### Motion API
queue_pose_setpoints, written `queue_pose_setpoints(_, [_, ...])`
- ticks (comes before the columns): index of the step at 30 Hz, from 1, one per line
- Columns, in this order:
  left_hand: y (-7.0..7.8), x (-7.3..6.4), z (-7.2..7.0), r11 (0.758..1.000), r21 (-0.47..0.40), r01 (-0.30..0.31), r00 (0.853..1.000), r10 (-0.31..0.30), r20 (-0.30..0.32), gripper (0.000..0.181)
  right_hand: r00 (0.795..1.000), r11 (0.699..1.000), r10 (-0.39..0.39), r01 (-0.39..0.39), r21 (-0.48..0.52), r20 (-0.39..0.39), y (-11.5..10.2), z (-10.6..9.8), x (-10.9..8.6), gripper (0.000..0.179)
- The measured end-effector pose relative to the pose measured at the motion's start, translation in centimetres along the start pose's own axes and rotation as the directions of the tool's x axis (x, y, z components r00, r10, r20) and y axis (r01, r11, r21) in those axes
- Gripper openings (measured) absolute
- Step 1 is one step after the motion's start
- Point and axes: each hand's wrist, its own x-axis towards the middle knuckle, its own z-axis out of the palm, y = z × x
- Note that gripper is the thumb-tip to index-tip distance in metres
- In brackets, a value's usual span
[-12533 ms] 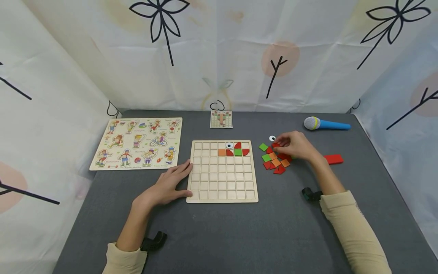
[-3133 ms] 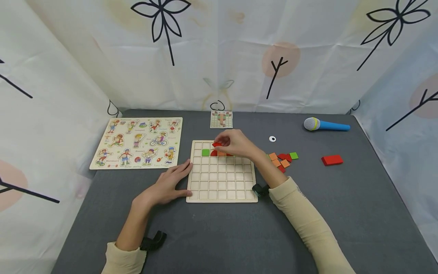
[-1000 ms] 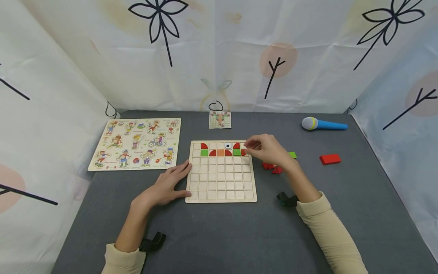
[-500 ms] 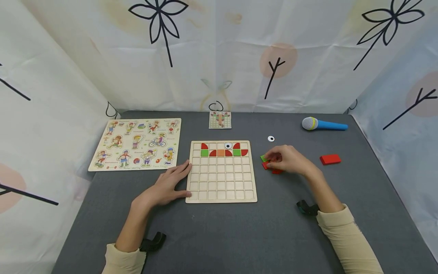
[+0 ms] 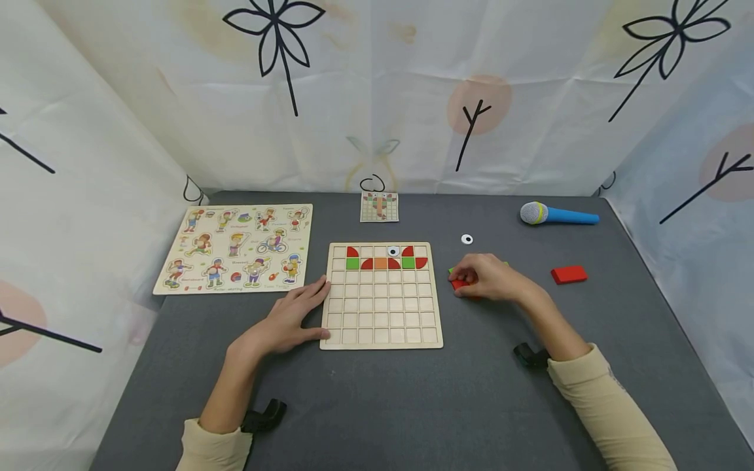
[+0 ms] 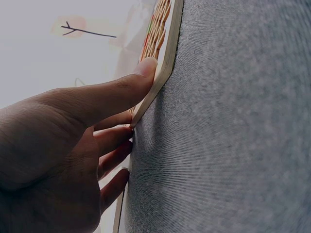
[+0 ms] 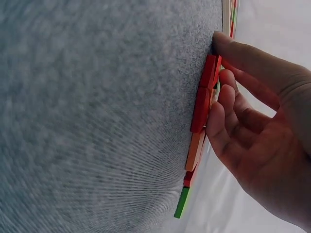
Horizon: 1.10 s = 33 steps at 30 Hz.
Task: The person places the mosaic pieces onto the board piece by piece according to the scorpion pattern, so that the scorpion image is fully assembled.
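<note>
The light wooden grid board (image 5: 381, 307) lies in the middle of the table. Its top rows hold red rounded pieces (image 5: 367, 263), green squares (image 5: 352, 263), an orange square (image 5: 380, 263) and a white eye disc (image 5: 393, 251). My left hand (image 5: 294, 315) rests at the board's left edge, fingers spread, thumb near the lower corner. At the loose tiles right of the board, my right hand (image 5: 489, 278) has thumb and index finger around a red tile (image 5: 459, 284). The right wrist view shows red tiles (image 7: 201, 109), an orange tile (image 7: 195, 150) and a green tile (image 7: 181, 202) beside its curled fingers.
A picture puzzle board (image 5: 235, 248) lies at the left. A small pattern card (image 5: 379, 207) stands at the back. A loose eye disc (image 5: 466, 239), a red block (image 5: 569, 274) and a blue toy microphone (image 5: 559, 213) lie on the right.
Over the longer span, red and green pieces came onto the board's left side. In the last second my right hand moved from the board's upper right to the loose tiles; my left hand stayed.
</note>
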Motion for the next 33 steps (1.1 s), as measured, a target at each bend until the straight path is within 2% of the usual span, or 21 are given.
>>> queue_pose_setpoints(9, [0.1,-0.1,0.0,1.0,-0.009,0.005,1.0,-0.005,0.006,0.097,0.999,0.999,-0.026,0.025,-0.038,-0.024,0.1,0.4,0.4,0.019])
queue_pose_setpoints(17, [0.2,-0.1,-0.1,1.0,-0.016,0.0,1.0,0.0,0.005,0.097,0.993,0.995,-0.067,0.074,0.072,-0.096,-0.9,0.7,0.7,0.023])
queue_pose_setpoints(23, [0.0,-0.2,-0.1,1.0,-0.019,0.003,1.0,-0.003,0.003,0.097,0.983,0.984,-0.099,0.121,0.134,-0.156,-2.0,1.4,1.7,0.024])
queue_pose_setpoints(33, [-0.2,0.0,0.1,1.0,-0.015,-0.005,1.0,0.005,-0.004,0.097,0.974,0.965,-0.141,0.175,0.194,-0.179,-5.0,2.5,4.1,0.025])
